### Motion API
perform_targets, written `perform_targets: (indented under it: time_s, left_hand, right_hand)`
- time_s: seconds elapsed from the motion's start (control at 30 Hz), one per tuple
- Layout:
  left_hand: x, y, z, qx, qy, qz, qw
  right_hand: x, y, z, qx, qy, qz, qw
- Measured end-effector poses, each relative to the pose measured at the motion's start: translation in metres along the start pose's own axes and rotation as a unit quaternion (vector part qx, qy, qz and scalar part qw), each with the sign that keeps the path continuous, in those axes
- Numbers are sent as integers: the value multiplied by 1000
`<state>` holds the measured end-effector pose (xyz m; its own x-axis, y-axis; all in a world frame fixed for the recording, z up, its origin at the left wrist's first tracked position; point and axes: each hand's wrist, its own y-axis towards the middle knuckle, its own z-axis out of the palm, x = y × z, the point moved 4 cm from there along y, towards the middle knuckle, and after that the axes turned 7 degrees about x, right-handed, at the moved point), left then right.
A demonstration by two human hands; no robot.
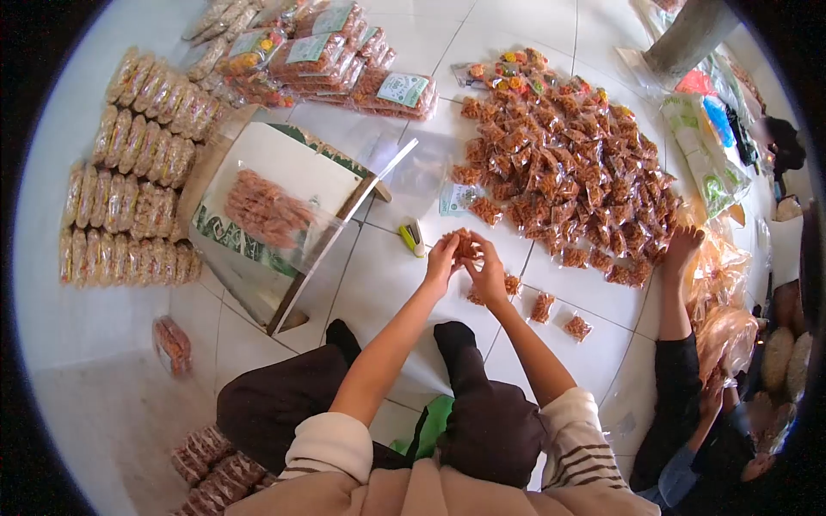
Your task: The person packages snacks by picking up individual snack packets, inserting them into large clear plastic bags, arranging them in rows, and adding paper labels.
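Both hands meet over the white tiled floor in the middle of the view. My left hand (443, 261) and my right hand (487, 270) hold a small packet of brown snack (465, 247) between their fingers. Just left of them lies a yellow-green stapler (413, 238). Below and right of my right hand, several small packets lie on the tiles, among them one packet (542, 307) and another (577, 326). A large heap of such packets (568, 163) spreads beyond my hands to the right.
A low table (323, 163) at the left carries a bag of snack (265, 209). Stacked packs (138, 172) line the left wall, and large bags (344, 60) lie at the back. At the right sits another person, whose bare foot (684, 249) touches the heap's edge.
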<state>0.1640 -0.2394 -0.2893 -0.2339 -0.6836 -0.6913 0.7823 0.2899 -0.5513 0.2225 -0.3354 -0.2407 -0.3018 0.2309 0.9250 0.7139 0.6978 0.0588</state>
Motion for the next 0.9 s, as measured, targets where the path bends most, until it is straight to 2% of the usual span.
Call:
perform_targets:
  time_s: [0.1,0.13,0.17,0.2,0.27,0.33,0.4,0.43,0.47,0.53,0.6,0.63,0.67,0.73,0.77,0.8,0.87,0.9]
  left_hand:
    - [-61,-32,38,12,-47,72,996]
    - [-82,-44,48,5,-54,130,990]
    - [-102,-59,56,-5,-62,189,980]
    - [-116,-73,61,-7,-67,205,976]
    - [-141,-100,61,-36,-27,229,972]
    - [-164,-126,55,-9,-32,281,959]
    - [-196,-169,51,-27,19,318,948]
    - [-203,-184,41,-33,17,330,943]
    - [-216,-199,29,-43,23,372,927]
    - [-224,-218,-1,-65,27,420,905]
    - [-221,-225,-41,-176,79,465,864]
    - [-215,-227,-56,-199,90,482,848]
    - [-205,-228,-70,-206,86,488,844]
    - [-185,-237,-89,-362,299,496,730]
    - [-171,-237,-98,-390,342,448,728]
    - [-159,-236,-105,-392,343,445,729]
    - [-140,-230,-110,-418,409,417,695]
    - [-131,-228,-110,-409,410,400,710]
  right_hand:
    - [38,17,-17,-9,167,59,984]
    - [46,23,-19,-5,210,81,974]
    - [59,32,-20,41,282,47,957]
    - [65,40,-22,41,171,40,984]
    - [126,45,-26,52,246,-15,968]
    - [189,42,-26,97,290,-26,952]
    - [249,33,-28,129,221,16,967]
    - [266,36,-26,132,216,-63,965]
    - [277,34,-26,113,244,-82,960]
    - [299,29,-27,85,320,-37,943]
    - [325,9,-26,55,465,-44,882]
    - [338,-1,-21,35,505,-47,861]
    - [335,-7,-9,45,503,-50,861]
    - [299,-10,23,26,557,-87,826]
    - [273,-15,48,36,600,-54,798]
    - [240,-19,75,43,641,-19,766]
    - [147,-18,126,-48,637,149,755]
    - [119,-23,142,-50,631,195,749]
